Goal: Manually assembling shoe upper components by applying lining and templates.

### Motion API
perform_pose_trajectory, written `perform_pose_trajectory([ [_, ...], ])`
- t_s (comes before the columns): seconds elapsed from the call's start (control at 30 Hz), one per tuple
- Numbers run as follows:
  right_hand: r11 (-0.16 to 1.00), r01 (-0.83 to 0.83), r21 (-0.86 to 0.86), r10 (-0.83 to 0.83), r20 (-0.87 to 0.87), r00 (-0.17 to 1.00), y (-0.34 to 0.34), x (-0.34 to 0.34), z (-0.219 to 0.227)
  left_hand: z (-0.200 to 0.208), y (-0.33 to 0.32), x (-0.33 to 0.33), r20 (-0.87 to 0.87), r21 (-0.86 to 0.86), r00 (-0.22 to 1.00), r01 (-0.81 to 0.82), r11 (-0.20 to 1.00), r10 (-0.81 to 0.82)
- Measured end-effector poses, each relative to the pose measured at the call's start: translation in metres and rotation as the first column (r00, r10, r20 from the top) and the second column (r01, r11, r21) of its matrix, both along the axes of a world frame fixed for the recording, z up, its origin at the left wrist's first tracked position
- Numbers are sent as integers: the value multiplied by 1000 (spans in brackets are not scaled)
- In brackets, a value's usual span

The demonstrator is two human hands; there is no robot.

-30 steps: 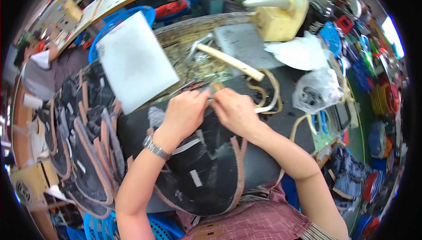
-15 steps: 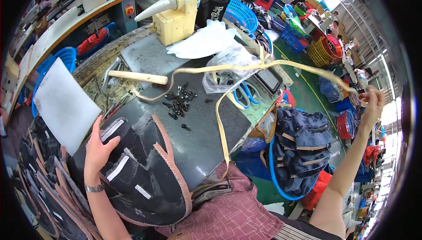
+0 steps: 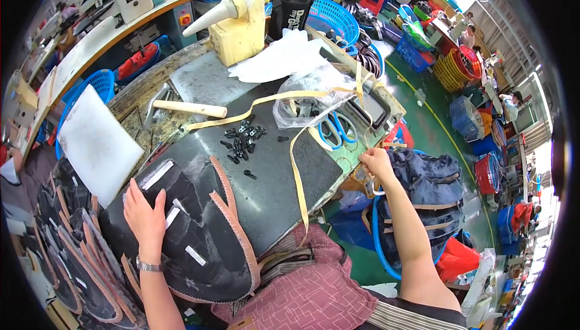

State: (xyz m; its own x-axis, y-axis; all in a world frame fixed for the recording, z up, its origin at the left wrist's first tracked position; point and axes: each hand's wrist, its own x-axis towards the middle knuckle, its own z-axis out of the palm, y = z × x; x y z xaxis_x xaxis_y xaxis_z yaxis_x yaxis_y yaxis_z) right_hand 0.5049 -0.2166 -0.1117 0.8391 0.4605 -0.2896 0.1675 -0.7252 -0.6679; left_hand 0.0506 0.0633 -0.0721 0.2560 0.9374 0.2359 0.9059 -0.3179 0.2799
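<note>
My left hand [image 3: 144, 215], a metal watch band at its wrist, lies with its fingers out flat on a black sewn piece [image 3: 208, 242]. That piece has pinkish toothed edges and a few white strips stuck on it. Beyond the table's right edge, my right hand [image 3: 377, 164] is closed in a pinch on a thin yellowish tape [image 3: 290, 95]. From there the tape runs up over the far frame, back across the table past a plastic bag, and another length hangs down toward my lap. Small black clips [image 3: 243, 142] lie in a heap on the dark tabletop [image 3: 269, 191].
Around the work lie a wooden-handled hammer [image 3: 190, 109], blue-handled scissors [image 3: 338, 132], a white board [image 3: 99, 142] and a yellow block with a cone [image 3: 238, 37]. More black pieces [image 3: 84, 257] are stacked at left. At right stands a blue basket [image 3: 379, 239] of dark pieces.
My right hand has come down and left from far out at the right, back to the table's edge, and the tape that stretched out to it now hangs slack. My left hand stays on the black piece.
</note>
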Motion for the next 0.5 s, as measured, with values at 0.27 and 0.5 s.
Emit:
perform_pose_trajectory([
  [0.27, 942, 87, -323, 63, 426, 903, -18, -14, 13, 13, -2, 24, -60, 61, 997, 47, 997, -43],
  [0.5, 774, -514, 369, 414, 318, 853, 44, -164, 71, 35, -40, 9, 335, 160, 941, -2, 987, -53],
])
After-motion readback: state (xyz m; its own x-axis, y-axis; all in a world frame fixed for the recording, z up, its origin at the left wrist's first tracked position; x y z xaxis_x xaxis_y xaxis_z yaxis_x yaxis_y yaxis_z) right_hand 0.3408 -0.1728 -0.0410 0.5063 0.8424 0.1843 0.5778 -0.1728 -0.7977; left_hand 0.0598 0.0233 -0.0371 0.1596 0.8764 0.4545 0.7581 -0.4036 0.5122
